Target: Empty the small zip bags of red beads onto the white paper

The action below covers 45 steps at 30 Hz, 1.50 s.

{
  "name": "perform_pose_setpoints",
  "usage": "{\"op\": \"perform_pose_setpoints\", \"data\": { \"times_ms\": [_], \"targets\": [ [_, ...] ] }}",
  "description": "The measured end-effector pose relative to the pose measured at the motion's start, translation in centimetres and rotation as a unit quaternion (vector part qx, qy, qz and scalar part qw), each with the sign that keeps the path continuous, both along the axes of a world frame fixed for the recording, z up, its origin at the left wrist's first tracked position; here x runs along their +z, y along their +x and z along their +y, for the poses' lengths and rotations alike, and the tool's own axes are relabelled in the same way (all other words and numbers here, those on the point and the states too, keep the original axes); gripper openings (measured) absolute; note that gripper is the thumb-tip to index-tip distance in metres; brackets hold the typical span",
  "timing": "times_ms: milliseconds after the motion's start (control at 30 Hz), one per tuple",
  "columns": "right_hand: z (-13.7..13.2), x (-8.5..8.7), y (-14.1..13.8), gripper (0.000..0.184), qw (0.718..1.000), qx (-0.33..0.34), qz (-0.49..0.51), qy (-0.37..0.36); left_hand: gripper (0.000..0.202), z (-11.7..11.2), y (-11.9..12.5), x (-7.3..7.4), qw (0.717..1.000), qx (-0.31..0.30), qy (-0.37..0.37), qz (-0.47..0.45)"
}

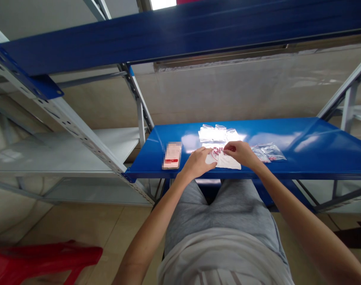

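Several small red beads (217, 150) lie grouped on a white tissue (230, 162) on the blue shelf. My left hand (197, 162) rests at the tissue's left side, its thumb and fingers apart. A thin red cord (213, 156) curves across the tissue between that thumb and the fingers. At the right of the beads, my right hand (240, 152) has its thumb and index finger pinched together. What the pinch holds, if anything, is too small to make out.
A phone (172, 155) with a partly blurred screen lies to the left. White packets (217, 133) in clear plastic sit behind the tissue. Clear bags (269, 152) with reddish contents lie to the right. A blue beam (180, 33) crosses above; a red stool (49, 257) stands lower left.
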State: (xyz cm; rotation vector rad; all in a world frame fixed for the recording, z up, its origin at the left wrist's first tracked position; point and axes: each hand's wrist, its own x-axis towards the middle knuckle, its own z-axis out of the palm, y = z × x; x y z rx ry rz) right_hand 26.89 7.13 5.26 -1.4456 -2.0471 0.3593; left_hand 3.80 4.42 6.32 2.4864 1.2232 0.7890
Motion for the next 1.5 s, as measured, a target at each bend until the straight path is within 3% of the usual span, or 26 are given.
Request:
{"op": "perform_pose_setpoints", "data": {
  "times_ms": [133, 233, 300, 467, 700, 967, 1133, 1267, 1400, 1500],
  "targets": [
    [-1.0, 1.0, -1.4, 0.02, 0.991, 0.096, 0.084, -0.036, 0.048, -0.1, 0.3, 0.0, 1.0, -0.012, -0.005, -0.018],
    [-1.2, 1.1, -1.9, 0.021, 0.985, 0.128, 0.106, -0.054, 0.045, -0.1, 0.3, 0.1, 0.999, -0.019, -0.005, -0.025],
    [-0.9, 0.9, -1.5, 0.022, 0.99, 0.092, 0.098, -0.04, 0.045, -0.1, 0.3, 0.1, 1.0, -0.014, -0.004, -0.019],
    [0.4, -1.0, 0.2, 0.015, 0.997, -0.074, -0.027, 0.013, 0.047, 0.0, 0.0, -0.1, 1.0, -0.002, 0.004, -0.012],
    [1.0, -3.2, 0.3, 0.015, 0.991, -0.082, -0.104, -0.003, 0.049, 0.0, 0.0, -0.3, 1.0, 0.003, 0.006, -0.004],
    [0.8, -3.1, 0.1, 0.015, 0.99, -0.103, -0.095, -0.005, 0.047, 0.1, 0.0, -0.3, 1.0, 0.001, 0.011, -0.002],
    [0.2, -1.2, -0.1, 0.013, 0.998, -0.065, 0.011, 0.021, 0.048, -0.1, 0.2, -0.1, 1.0, -0.005, 0.005, 0.0],
    [-0.9, 0.2, -1.3, 0.019, 0.994, 0.028, 0.102, 0.015, 0.044, -0.3, 0.4, 0.0, 1.0, -0.002, -0.003, -0.011],
    [-1.5, 0.2, -2.6, 0.024, 0.986, 0.104, 0.129, -0.016, 0.038, -0.3, 0.5, 0.2, 1.0, -0.01, -0.001, -0.016],
    [-1.1, -0.3, -2.5, 0.024, 0.991, 0.071, 0.115, -0.012, 0.039, -0.3, 0.4, 0.2, 1.0, -0.007, 0.002, -0.013]
  ]
}}
